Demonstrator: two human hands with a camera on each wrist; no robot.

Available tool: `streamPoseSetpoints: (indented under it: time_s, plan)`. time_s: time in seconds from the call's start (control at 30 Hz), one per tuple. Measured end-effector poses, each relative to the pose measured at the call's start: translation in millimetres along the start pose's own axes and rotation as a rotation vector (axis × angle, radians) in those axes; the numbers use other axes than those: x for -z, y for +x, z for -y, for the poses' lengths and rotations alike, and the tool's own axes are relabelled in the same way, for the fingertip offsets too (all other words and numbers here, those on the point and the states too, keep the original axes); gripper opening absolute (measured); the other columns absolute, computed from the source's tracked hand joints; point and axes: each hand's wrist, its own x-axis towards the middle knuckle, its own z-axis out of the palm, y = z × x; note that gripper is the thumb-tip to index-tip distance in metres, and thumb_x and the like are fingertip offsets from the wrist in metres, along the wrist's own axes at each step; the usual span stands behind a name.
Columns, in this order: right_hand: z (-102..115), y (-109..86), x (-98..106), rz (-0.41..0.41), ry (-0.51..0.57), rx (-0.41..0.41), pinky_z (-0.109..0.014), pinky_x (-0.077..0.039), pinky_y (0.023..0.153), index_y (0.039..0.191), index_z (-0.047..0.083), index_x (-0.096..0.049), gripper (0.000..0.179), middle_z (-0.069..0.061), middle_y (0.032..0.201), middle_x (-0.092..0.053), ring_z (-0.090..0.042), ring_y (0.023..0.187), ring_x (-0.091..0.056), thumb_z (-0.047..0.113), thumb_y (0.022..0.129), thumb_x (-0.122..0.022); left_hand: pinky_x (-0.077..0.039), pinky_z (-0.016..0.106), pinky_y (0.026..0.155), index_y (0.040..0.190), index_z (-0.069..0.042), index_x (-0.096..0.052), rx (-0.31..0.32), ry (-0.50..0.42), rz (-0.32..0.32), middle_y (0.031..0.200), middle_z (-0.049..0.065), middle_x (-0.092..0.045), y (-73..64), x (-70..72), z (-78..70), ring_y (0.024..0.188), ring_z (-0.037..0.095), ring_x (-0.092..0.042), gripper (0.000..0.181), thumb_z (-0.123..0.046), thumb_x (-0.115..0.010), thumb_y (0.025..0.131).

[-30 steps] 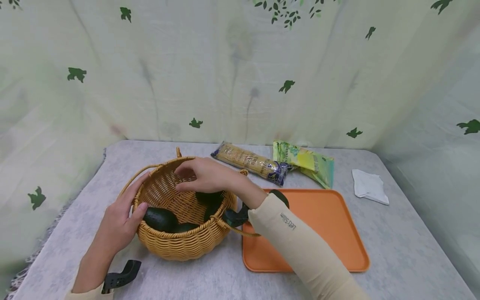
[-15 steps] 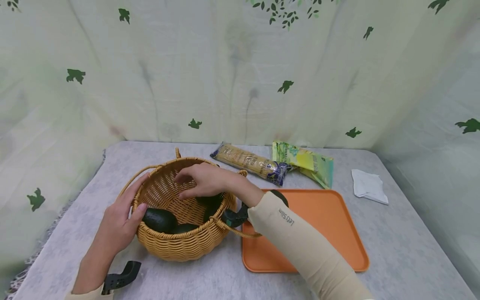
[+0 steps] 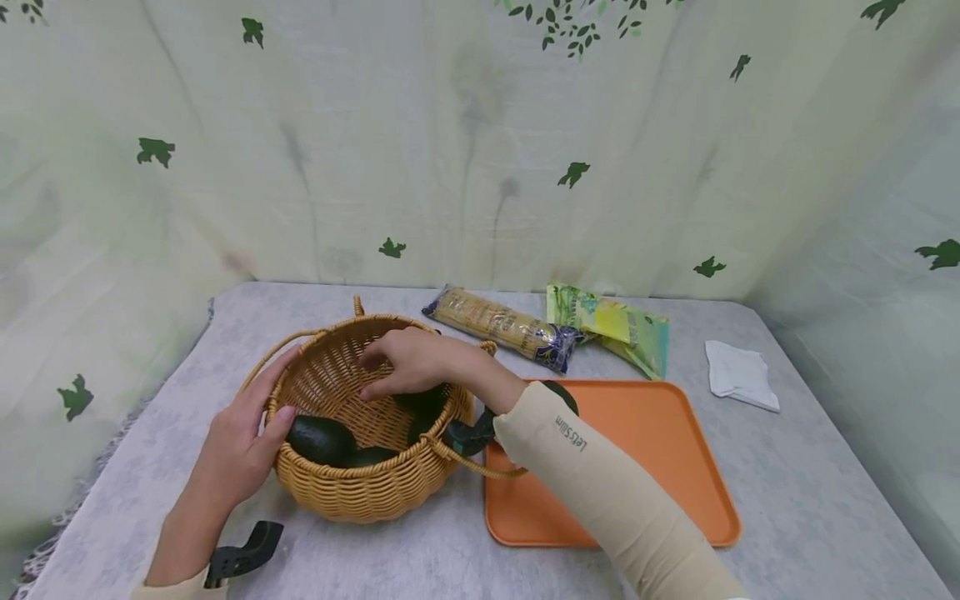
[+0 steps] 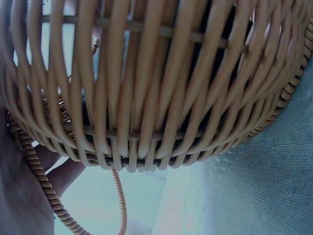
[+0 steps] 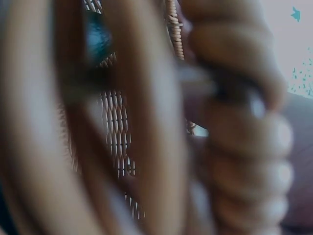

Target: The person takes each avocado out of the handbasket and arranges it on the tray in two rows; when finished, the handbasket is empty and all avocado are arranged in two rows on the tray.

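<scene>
The left hand (image 3: pixel 243 433) grips the left rim of the basket (image 3: pixel 367 496); the right hand (image 3: pixel 408 362) dips inside, fingers loosely bent, apparently grasping nothing. Avocados (image 3: pixel 321 439) already lie within — work seems midway, with noodles (image 3: pixel 491 321) and green packets (image 3: pixel 603 321) outside, far right. The right sleeve (image 3: pixel 600 483) reads "Let's Slim" — packet lettering is illegible.

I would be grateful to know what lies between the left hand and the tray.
In the head view, the basket lies between the left hand and tray, holding dark produce, with the right hand at its mouth.
</scene>
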Motion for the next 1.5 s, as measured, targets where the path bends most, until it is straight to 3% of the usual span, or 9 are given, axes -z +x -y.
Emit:
streamPoseSetpoints:
  time_s: [0.27,0.4,0.67,0.8,0.93,1.3,1.5]
  plan:
    - [3.9,1.8,2.2,0.034,-0.037,-0.089,-0.028,-0.045,0.109,0.152,0.011,-0.052,0.061,-0.001,0.150,-0.058,-0.015,0.135,-0.056,0.046,0.102,-0.060,-0.020,0.000,0.101,0.163,-0.026,-0.034,-0.001,0.001,-0.003,0.159,0.011,-0.046,1.4,0.2,-0.1,0.129,0.045,-0.055,0.067,-0.017,-0.056,0.100]
    - [4.5,1.1,2.6,0.052,-0.037,-0.082,-0.030,-0.046,0.108,0.152,0.011,-0.052,0.062,-0.002,0.150,-0.057,-0.016,0.135,-0.056,0.046,0.102,-0.060,-0.020,0.000,0.100,0.163,-0.026,-0.034,0.011,0.003,0.001,0.159,0.013,-0.047,1.2,0.9,-0.7,0.129,0.046,-0.055,0.067,-0.018,-0.055,0.100]
    - [-2.2,2.1,-0.8,0.085,0.026,0.085,-0.025,-0.044,0.108,0.150,0.011,-0.054,0.056,-0.002,0.150,-0.058,-0.014,0.135,-0.055,0.037,0.101,-0.065,-0.020,-0.001,0.099,0.163,-0.026,-0.034,0.011,-0.002,0.002,0.158,0.013,-0.047,-0.1,1.7,-1.2,0.128,0.046,-0.056,0.067,-0.017,-0.056,0.100]
    - [-5.6,2.8,-3.6,0.054,0.041,0.210,-0.018,-0.042,0.106,0.146,0.009,-0.058,0.051,-0.002,0.146,-0.061,-0.011,0.132,-0.057,0.027,0.100,-0.069,-0.021,-0.001,0.099,0.163,-0.026,-0.033,0.011,0.000,0.005,0.159,0.012,-0.047,0.2,1.9,-1.4,0.128,0.046,-0.056,0.067,-0.018,-0.056,0.100]
    - [-5.9,-0.1,-1.8,0.024,0.102,0.281,-0.015,-0.042,0.105,0.143,0.008,-0.061,0.048,-0.004,0.143,-0.064,-0.010,0.131,-0.059,0.023,0.098,-0.071,-0.020,-0.001,0.099,0.163,-0.026,-0.033,0.012,0.004,0.005,0.158,0.013,-0.047,0.4,2.2,-1.1,0.128,0.046,-0.056,0.067,-0.018,-0.056,0.100]
    - [7.8,-1.7,31.8,0.040,0.125,0.270,-0.017,-0.044,0.104,0.142,0.008,-0.062,0.048,-0.001,0.137,-0.066,-0.010,0.127,-0.060,0.024,0.098,-0.071,-0.022,0.006,0.105,0.163,-0.029,-0.032,0.026,0.009,0.010,0.160,0.011,-0.046,-0.3,3.1,0.2,0.131,0.046,-0.054,0.067,-0.019,-0.055,0.101]
    - [7.5,17.3,24.7,0.029,0.266,0.268,-0.014,-0.046,0.100,0.141,0.006,-0.062,0.047,-0.007,0.137,-0.067,-0.008,0.123,-0.062,0.020,0.098,-0.071,-0.021,0.003,0.103,0.163,-0.026,-0.033,0.013,0.004,0.010,0.160,0.012,-0.046,-0.1,1.6,1.1,0.130,0.046,-0.055,0.066,-0.018,-0.055,0.101]
